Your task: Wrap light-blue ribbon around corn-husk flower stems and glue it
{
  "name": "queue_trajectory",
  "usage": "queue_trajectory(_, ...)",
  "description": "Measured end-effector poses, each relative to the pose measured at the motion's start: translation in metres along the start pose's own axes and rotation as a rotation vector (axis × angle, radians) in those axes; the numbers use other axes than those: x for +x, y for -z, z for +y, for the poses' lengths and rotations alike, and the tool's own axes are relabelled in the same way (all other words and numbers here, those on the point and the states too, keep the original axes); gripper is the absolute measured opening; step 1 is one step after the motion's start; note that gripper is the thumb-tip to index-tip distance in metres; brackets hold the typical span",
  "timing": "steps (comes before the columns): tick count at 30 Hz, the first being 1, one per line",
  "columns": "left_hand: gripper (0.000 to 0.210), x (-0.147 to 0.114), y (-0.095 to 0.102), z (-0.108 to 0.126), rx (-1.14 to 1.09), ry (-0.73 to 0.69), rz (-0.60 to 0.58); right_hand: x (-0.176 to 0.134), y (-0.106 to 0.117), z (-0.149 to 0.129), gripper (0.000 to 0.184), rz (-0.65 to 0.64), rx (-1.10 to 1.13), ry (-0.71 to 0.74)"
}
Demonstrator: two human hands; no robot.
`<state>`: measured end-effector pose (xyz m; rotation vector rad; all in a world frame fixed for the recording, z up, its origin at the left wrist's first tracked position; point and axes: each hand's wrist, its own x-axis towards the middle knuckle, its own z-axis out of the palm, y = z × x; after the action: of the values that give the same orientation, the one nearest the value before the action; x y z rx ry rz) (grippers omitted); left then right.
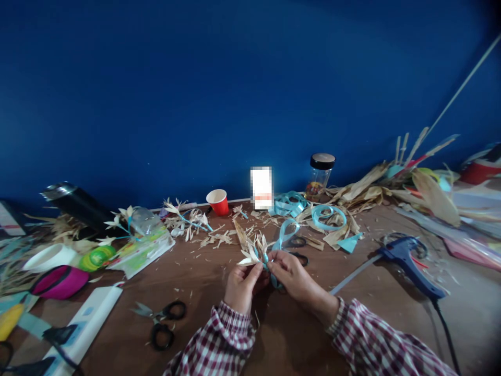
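Observation:
At the middle of the table, my left hand [241, 284] pinches the base of a corn-husk flower [256, 250], whose pale petals fan out above the fingertips. My right hand [291, 274] is closed on a light blue ribbon [285, 232] right beside the flower's base. The ribbon loops up behind my right fingers, and some of it hangs below them. What lies between the fingertips is partly hidden. Behind my right hand, black scissor handles [300, 258] show in part.
Open scissors [160, 318] lie left of my arms, near a white power strip [88, 329]. A blue glue gun [413, 263] with its cord is at right. Behind stand a red paper cup [218, 202], a lidded jar [319, 177], ribbon coils [329, 216] and dried husks [360, 190].

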<state>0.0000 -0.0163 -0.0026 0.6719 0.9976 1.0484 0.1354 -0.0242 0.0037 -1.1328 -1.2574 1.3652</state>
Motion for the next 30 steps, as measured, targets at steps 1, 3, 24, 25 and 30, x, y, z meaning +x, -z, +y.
queue_trajectory(1, 0.030, -0.0001, 0.0003, -0.0001, 0.004, -0.002, -0.003, 0.0001, 0.0002, -0.0004, 0.023, 0.001, -0.006, 0.000)
queue_trajectory(3, 0.030, 0.0002, 0.0011, -0.0007, 0.019, 0.006, 0.006, 0.0001, 0.0005, -0.0010, 0.024, 0.006, -0.012, 0.001)
queue_trajectory(24, 0.029, 0.0010, -0.0043, 0.0012, -0.066, -0.021, 0.098, 0.0007, -0.0020, 0.0000, 0.026, -0.004, 0.114, -0.050)
queue_trajectory(25, 0.030, 0.0012, -0.0043, 0.0009, -0.072, -0.025, 0.114, 0.0008, -0.0021, -0.0002, 0.026, -0.004, 0.111, -0.044)
queue_trajectory(30, 0.034, 0.0036, -0.0005, -0.0015, 0.003, -0.053, 0.155, 0.0002, -0.0026, -0.0024, 0.023, -0.002, 0.020, -0.020)
